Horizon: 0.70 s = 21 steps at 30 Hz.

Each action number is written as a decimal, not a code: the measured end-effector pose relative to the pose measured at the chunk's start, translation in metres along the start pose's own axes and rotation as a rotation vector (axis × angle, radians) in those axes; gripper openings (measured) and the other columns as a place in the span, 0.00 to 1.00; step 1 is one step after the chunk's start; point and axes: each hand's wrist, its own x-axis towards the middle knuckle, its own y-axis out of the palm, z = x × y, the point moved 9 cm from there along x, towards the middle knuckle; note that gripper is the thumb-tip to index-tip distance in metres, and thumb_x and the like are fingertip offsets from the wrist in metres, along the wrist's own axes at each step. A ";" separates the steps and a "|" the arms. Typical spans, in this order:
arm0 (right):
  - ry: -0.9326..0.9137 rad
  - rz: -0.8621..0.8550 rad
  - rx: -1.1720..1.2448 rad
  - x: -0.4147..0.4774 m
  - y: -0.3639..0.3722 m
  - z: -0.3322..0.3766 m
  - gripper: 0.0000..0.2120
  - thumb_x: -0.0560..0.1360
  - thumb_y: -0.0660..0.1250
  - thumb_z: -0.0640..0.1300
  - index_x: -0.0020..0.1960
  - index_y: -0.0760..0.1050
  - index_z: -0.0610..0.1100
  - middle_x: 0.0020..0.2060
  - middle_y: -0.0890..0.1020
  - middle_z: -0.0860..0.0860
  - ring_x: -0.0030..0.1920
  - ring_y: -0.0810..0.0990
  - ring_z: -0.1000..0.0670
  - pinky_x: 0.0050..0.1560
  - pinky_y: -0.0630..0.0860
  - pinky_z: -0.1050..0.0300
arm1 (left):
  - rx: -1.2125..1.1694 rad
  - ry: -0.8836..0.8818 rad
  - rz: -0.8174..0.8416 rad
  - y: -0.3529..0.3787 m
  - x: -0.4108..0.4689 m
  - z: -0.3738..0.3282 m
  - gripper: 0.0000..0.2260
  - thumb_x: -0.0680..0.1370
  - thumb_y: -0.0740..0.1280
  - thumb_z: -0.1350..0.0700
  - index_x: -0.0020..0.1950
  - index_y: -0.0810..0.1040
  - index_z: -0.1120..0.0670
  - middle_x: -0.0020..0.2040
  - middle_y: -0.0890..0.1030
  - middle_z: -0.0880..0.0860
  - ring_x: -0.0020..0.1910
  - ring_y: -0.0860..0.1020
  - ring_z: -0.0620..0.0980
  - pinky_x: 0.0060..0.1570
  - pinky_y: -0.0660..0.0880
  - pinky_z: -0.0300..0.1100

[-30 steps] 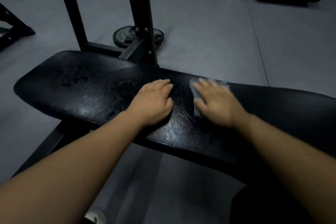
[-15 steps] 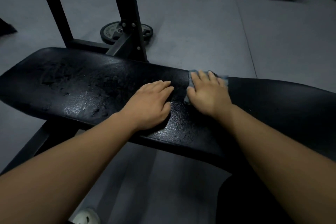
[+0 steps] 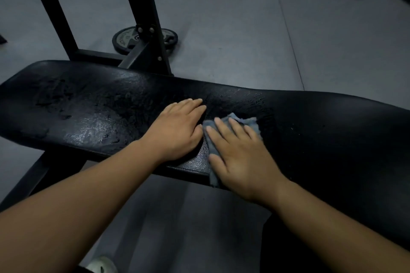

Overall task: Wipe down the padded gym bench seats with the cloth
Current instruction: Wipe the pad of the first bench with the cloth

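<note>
While the right hand (image 3: 241,162) lies flat on the cloth (image 3: 249,122), fingers straight and spread, it presses the grey rag onto the black seat (image 3: 99,106) near the seat's front edge, where a corner of the rag hangs just over the lip. The left hand (image 3: 177,131) rests palm down on the bare pad just to the left, fingers straight and close together. It holds nothing, and its thumb side sits right beside the cloth's left edge; whether they touch cannot be told. The two hands are thus side by side about midway along the pad. The seat's long axis runs left to right across the view, so the stroke in hand, across the pad's width, covers only a narrow band. To the left of the left hand the surface shows a patchy sheen and worn marks; to the right it looks dull and dark, with a few specks near the far edge. The right-hand stretch lies open to the cloth hand, which is the nearer one to it, whereas going left would likely mean lifting the left hand out of the way first. Behind the seat stand the frame posts (image 3: 144,6) and a weight plate (image 3: 124,37) on the floor (image 3: 221,29).
</note>
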 end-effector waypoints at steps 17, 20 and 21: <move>0.270 -0.023 -0.053 0.053 -0.006 -0.059 0.36 0.74 0.43 0.60 0.81 0.54 0.51 0.80 0.57 0.48 0.79 0.54 0.42 0.77 0.52 0.43 | 0.010 0.005 -0.006 0.000 0.001 0.000 0.34 0.75 0.44 0.42 0.78 0.65 0.53 0.79 0.63 0.52 0.78 0.60 0.52 0.76 0.57 0.52; 0.133 -0.055 -0.030 0.042 -0.001 -0.013 0.35 0.75 0.43 0.59 0.80 0.57 0.49 0.80 0.59 0.47 0.79 0.56 0.42 0.76 0.53 0.42 | -0.002 0.002 -0.010 0.001 0.000 -0.001 0.34 0.75 0.44 0.43 0.77 0.65 0.53 0.79 0.64 0.52 0.78 0.60 0.52 0.76 0.57 0.52; 0.038 -0.053 -0.014 0.026 0.000 -0.002 0.34 0.76 0.44 0.59 0.80 0.59 0.49 0.79 0.60 0.47 0.78 0.58 0.42 0.76 0.55 0.41 | -0.006 0.000 -0.011 0.000 0.000 0.001 0.34 0.75 0.44 0.43 0.77 0.65 0.53 0.79 0.63 0.52 0.78 0.60 0.52 0.76 0.57 0.52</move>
